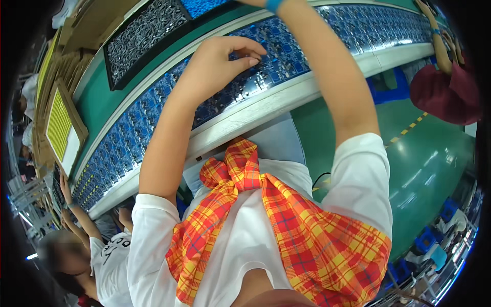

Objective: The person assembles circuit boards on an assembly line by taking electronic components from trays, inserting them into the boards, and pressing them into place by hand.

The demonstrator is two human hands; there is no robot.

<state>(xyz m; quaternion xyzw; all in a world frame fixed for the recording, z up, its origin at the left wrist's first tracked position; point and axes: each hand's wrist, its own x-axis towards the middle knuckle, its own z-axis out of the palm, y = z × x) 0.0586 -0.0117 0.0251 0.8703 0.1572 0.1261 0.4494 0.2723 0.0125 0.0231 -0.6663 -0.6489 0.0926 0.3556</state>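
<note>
My left hand (225, 60) hovers over a row of blue circuit boards (276, 71), its fingers curled toward the thumb. Whatever lies between those fingertips, if anything, is too small to make out. Across the boards reaches my right arm, a blue band on its wrist; the right hand (251, 2) is cut off by the upper edge beside a bin of small blue parts (202, 6), and its fingers are hidden. To the left of that bin, a black bin (146, 38) holds many small silvery parts.
A pale rail (255, 110) runs along the near side of the boards. Cardboard trays with yellow rows (60, 125) stand at the left. One co-worker (110, 261) sits at lower left, another (445, 92) at upper right. Blue stools (388, 87) are on the green floor.
</note>
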